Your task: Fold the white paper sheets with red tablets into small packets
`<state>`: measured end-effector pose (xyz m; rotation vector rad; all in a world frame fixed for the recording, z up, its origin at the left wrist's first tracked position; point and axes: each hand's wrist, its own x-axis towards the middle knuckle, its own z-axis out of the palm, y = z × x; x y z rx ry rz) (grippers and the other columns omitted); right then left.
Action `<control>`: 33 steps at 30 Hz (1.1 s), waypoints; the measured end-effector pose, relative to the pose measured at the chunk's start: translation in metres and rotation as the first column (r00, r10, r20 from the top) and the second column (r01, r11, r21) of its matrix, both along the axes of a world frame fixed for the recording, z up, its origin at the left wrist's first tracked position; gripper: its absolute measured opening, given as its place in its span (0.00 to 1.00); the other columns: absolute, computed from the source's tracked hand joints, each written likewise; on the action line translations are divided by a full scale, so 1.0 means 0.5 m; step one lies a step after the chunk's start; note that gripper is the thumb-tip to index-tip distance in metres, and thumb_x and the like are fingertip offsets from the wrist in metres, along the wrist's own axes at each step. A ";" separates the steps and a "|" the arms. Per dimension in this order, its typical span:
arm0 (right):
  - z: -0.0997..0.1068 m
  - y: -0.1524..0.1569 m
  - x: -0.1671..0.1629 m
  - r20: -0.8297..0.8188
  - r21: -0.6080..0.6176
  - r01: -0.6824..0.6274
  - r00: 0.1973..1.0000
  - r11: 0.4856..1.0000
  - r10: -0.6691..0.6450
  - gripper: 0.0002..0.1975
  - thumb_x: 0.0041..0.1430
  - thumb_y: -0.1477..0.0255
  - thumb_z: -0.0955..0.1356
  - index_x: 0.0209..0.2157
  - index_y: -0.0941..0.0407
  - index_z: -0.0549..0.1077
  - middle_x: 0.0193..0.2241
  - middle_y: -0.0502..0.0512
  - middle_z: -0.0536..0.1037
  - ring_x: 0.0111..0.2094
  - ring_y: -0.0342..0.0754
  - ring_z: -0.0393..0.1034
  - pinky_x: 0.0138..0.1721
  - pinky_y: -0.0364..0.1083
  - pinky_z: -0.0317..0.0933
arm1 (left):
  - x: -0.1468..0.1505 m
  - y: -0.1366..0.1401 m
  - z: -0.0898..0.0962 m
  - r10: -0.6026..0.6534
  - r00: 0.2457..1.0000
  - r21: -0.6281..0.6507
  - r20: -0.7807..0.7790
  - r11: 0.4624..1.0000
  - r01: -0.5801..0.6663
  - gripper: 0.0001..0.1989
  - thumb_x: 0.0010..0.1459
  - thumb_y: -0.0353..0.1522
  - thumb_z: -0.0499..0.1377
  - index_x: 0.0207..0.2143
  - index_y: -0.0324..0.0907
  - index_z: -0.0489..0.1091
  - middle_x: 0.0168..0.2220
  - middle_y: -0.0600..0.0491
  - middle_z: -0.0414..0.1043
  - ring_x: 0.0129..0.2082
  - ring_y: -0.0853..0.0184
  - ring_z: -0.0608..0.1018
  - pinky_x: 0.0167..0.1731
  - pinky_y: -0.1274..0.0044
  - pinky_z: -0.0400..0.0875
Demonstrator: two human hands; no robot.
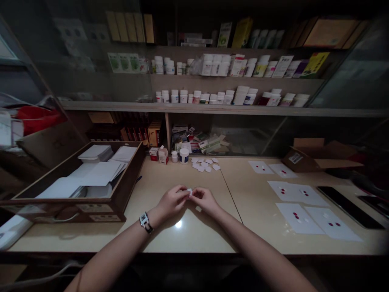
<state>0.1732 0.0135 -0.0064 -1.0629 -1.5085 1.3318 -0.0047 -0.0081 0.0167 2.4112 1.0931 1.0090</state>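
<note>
Both my hands meet over the middle of the counter, pinching a small white folded paper packet [190, 192] between them. My left hand [174, 201], with a watch [146, 222] at its wrist, grips the packet's left side. On the other side, the fingertips of my right hand [206, 200] close on it too; the fingers partly cover it. Beyond my hands lies a group of several similar folded white packets [205, 164]. To the right, several flat paper sheets [299, 219] carry red and white tablets [331, 224].
At left stands a wooden drawer [120, 202] holding stacks of white paper [95, 173]. A white jar [184, 156] and small boxes [163, 155] stand at the back. A phone [349, 207] and an opened cardboard box [304, 156] are at right. Shelves above hold many medicine bottles [215, 65].
</note>
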 end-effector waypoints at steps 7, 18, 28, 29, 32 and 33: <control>0.004 -0.004 -0.001 -0.038 -0.014 0.041 0.998 0.999 -0.041 0.16 0.40 0.61 0.74 0.23 0.59 0.73 0.21 0.51 0.74 0.23 0.44 0.67 0.27 0.43 0.59 | 0.005 -0.008 0.011 0.000 1.000 0.002 -0.006 1.000 0.000 0.11 0.61 0.31 0.52 0.43 0.42 0.72 0.43 0.46 0.69 0.42 0.65 0.73 0.43 0.73 0.70; -0.004 -0.002 -0.001 -0.040 -0.024 0.016 0.999 1.000 -0.017 0.17 0.40 0.60 0.75 0.24 0.58 0.71 0.21 0.52 0.73 0.23 0.44 0.66 0.25 0.43 0.60 | 0.010 -0.006 -0.002 -0.008 1.000 -0.052 -0.025 0.999 0.006 0.09 0.61 0.29 0.51 0.37 0.41 0.71 0.41 0.46 0.69 0.40 0.66 0.73 0.41 0.75 0.69; 0.017 -0.022 0.012 0.352 0.446 -0.135 0.935 0.885 -0.034 0.06 0.55 0.75 0.66 0.35 0.55 0.73 0.31 0.54 0.75 0.32 0.46 0.69 0.34 0.43 0.62 | 0.006 0.000 -0.004 0.032 0.999 -0.072 -0.025 0.997 -0.034 0.10 0.62 0.28 0.48 0.39 0.40 0.68 0.44 0.45 0.65 0.42 0.64 0.70 0.44 0.72 0.67; 0.019 -0.022 0.012 0.387 0.477 -0.146 0.920 0.867 -0.057 0.06 0.55 0.75 0.66 0.36 0.55 0.73 0.31 0.54 0.74 0.32 0.45 0.68 0.34 0.43 0.61 | 0.007 0.001 -0.006 0.036 0.999 -0.074 -0.030 0.997 -0.038 0.09 0.62 0.28 0.48 0.40 0.40 0.67 0.45 0.45 0.65 0.43 0.64 0.70 0.44 0.72 0.67; 0.021 -0.022 0.013 0.461 0.525 -0.187 0.882 0.830 -0.093 0.06 0.57 0.75 0.65 0.36 0.55 0.72 0.30 0.53 0.73 0.31 0.45 0.67 0.33 0.42 0.60 | 0.011 0.003 -0.013 0.020 0.998 -0.087 -0.062 0.996 -0.025 0.09 0.62 0.28 0.48 0.40 0.39 0.66 0.43 0.45 0.66 0.40 0.64 0.70 0.42 0.72 0.68; 0.020 -0.022 0.014 0.479 0.536 -0.200 0.872 0.821 -0.100 0.05 0.57 0.75 0.65 0.35 0.55 0.72 0.30 0.53 0.73 0.31 0.45 0.67 0.33 0.42 0.60 | 0.012 0.003 -0.015 0.009 0.998 -0.094 -0.069 0.995 -0.016 0.08 0.62 0.27 0.48 0.39 0.39 0.66 0.40 0.46 0.66 0.38 0.65 0.71 0.40 0.73 0.68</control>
